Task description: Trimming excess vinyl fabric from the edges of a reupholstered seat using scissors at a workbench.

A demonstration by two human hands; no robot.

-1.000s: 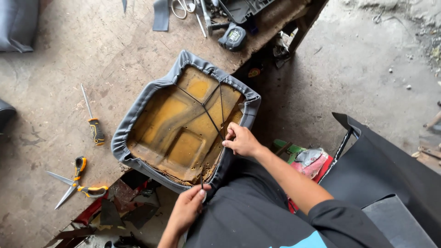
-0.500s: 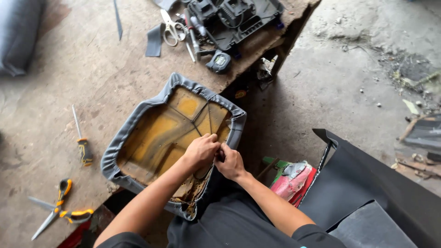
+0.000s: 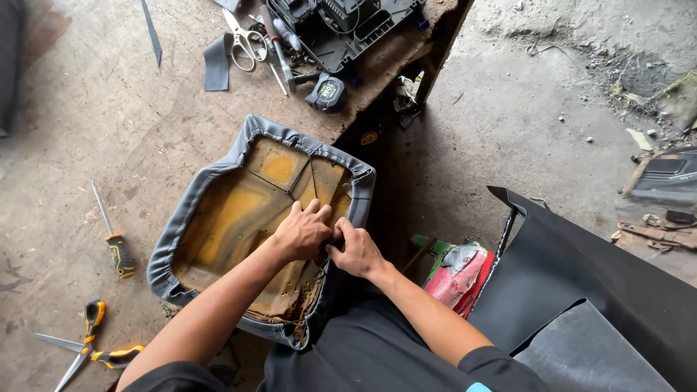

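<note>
Seat cushion (image 3: 239,210) upside down on workbench (image 3: 109,109), yellow foam exposed, grey cover wrapped over rim. Left hand (image 3: 301,232) pressed flat on foam at near edge. Right hand (image 3: 356,250) touching it, pinching cover edge. Screwdriver (image 3: 112,236) and snips (image 3: 87,345) to left.

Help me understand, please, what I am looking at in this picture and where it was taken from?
This is one view from a camera worn on a person's head, looking down at their own bare hands. There is no machine. On the worn workbench lies an upturned seat cushion, yellow foam inside and grey cover wrapped round its rim. The left hand presses on the foam near the right edge, and the right hand pinches the cover there. Around it lie a screwdriver, orange-handled snips, scissors, a tape measure and a black tool tray. Dark sheet material hangs at the right.
</note>
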